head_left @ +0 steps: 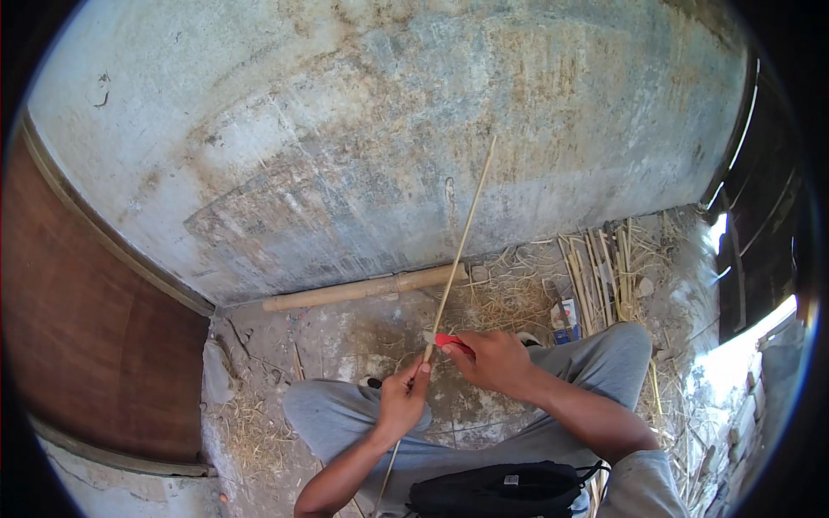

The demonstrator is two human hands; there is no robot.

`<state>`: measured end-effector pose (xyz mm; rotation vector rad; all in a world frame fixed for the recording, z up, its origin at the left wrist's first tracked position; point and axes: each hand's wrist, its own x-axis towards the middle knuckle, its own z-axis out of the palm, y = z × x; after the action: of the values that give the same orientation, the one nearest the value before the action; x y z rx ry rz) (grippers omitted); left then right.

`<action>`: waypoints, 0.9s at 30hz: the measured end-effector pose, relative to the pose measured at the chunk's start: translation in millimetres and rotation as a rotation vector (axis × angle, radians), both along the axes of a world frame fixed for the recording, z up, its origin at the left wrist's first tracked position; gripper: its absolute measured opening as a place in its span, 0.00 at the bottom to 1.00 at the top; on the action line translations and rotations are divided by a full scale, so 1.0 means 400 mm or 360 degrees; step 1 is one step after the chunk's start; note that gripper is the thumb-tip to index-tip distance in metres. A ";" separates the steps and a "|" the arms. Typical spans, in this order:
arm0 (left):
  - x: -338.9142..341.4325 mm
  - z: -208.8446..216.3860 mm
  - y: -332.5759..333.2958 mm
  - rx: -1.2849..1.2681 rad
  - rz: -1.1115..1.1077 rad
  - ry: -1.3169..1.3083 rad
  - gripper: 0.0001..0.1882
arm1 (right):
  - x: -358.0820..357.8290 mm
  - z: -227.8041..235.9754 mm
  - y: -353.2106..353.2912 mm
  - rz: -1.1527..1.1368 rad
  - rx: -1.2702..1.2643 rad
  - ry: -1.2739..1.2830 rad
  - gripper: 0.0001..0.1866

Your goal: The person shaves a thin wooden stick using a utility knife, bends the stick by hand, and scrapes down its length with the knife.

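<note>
A long, thin bamboo strip (466, 226) slants up and away from my lap, its far end in front of the stained wall. My left hand (403, 401) is closed around its lower part, the thumb lying along it, and the tail runs down past my left wrist. In my right hand (494, 361) is a small red-handled knife (447, 341), the fingers wrapped round the handle. Its short pale blade meets the strip just above my left thumb. How the blade's edge lies against the strip is too small to tell.
A thick bamboo pole (367, 289) lies along the foot of the wall (414, 155). Right of it are curled shavings (505, 302), a bundle of split strips (600, 272) and a small blue-and-white box (566, 319). A black bag (496, 489) rests at my waist. A brown panel (95, 319) stands left.
</note>
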<state>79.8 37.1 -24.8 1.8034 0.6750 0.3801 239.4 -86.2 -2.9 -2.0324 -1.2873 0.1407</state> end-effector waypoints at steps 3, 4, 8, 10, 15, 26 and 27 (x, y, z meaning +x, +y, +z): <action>-0.010 0.011 -0.005 0.0144 0.0030 -0.0006 0.18 | -0.010 -0.001 0.007 0.0016 0.0022 -0.0052 0.19; -0.012 0.010 -0.004 0.0144 0.0032 -0.0006 0.18 | -0.012 -0.001 0.008 0.0019 0.0021 -0.0052 0.19; -0.013 0.006 -0.002 0.0117 0.0025 0.0038 0.18 | -0.013 -0.001 0.011 -0.0019 0.0026 -0.0123 0.19; -0.015 -0.001 0.000 0.0116 0.0029 0.0043 0.17 | -0.013 0.002 0.012 -0.0030 0.0045 -0.0153 0.19; -0.017 -0.017 0.006 0.0140 0.0030 0.0030 0.17 | -0.009 0.005 0.013 -0.0057 0.0011 -0.0207 0.19; -0.044 -0.027 -0.023 0.0197 -0.0087 0.0101 0.16 | 0.112 0.019 0.017 -0.0427 0.0017 0.0014 0.19; -0.049 -0.033 -0.022 0.0228 -0.0088 0.0052 0.16 | 0.125 0.019 0.016 -0.0441 -0.0061 0.0032 0.20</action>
<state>60.1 28.1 -38.0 1.9634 0.6325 0.3704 289.5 -79.9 4.6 -2.2127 -0.9852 0.0571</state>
